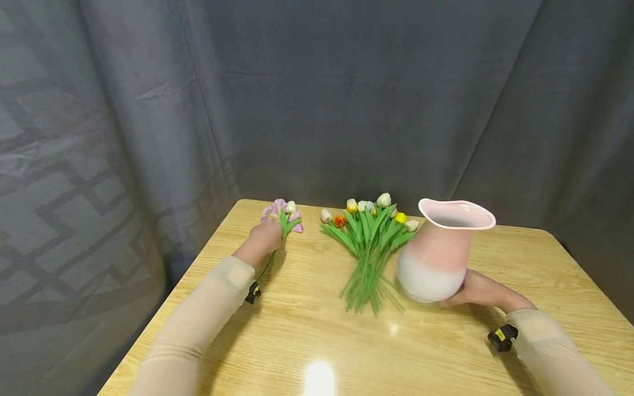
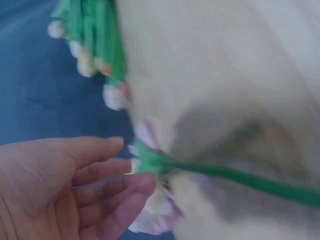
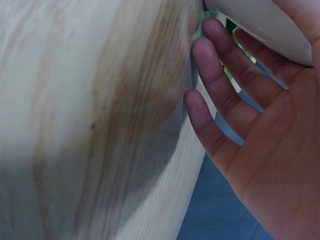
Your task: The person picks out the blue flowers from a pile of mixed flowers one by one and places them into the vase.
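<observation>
Vase against right hand

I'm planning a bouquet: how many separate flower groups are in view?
2: the larger tulip group lies on the table, left of the vase; the small purple-and-white group is at the left hand. The vase could hide more.

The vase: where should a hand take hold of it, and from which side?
Grip the vase by its neck, probably best from the person's right. It narrows there between flared rim and rounded body, so a grasp should hold. The tulip bunch lies close on its left; the right hand is at its lower right.
</observation>
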Available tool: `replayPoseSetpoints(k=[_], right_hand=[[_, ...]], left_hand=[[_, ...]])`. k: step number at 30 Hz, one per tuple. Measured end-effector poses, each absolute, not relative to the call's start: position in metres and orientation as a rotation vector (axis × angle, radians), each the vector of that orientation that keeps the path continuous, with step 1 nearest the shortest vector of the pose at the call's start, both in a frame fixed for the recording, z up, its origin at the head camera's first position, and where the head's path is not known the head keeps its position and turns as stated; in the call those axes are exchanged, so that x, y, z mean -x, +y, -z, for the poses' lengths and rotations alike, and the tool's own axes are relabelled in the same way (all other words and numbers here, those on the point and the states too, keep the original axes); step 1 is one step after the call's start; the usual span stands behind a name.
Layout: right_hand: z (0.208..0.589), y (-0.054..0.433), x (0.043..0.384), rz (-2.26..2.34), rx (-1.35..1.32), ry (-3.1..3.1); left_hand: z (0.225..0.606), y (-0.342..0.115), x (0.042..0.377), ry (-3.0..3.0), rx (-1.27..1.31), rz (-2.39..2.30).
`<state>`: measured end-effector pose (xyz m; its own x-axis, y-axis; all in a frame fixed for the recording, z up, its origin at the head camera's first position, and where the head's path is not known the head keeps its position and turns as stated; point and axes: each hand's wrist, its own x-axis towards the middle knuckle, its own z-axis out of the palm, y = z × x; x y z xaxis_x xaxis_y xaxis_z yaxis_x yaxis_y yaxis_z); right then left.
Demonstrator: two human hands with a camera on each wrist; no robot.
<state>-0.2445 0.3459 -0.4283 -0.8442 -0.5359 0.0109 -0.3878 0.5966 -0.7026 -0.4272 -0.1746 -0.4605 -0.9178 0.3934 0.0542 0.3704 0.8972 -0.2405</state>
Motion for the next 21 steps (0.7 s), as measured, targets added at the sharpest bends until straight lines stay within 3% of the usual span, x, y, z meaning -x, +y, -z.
replayPoseSetpoints(k=[2,3,7,12,21], right_hand=[[0.429,0.346,0.245,1.082,0.775,2.619],[0.429,0.346,0.245,1.082,0.779,2.619],[0.429,0.347,0.245,1.074,0.789,2.626],[0.428,0.347,0.244,1.080,0.761,2.631],[0.425,0.343,0.244,1.090,0.758,2.628]], left_hand=[[0.415,-0.160,0.387,-3.107,0.503,0.040],[0.391,-0.148,0.363,-3.168,0.264,0.135],[0.350,-0.119,0.328,-2.954,0.257,0.413],[0.342,-0.080,0.318,-2.754,0.369,0.700],[0.363,-0.017,0.315,-2.839,0.631,0.872]])
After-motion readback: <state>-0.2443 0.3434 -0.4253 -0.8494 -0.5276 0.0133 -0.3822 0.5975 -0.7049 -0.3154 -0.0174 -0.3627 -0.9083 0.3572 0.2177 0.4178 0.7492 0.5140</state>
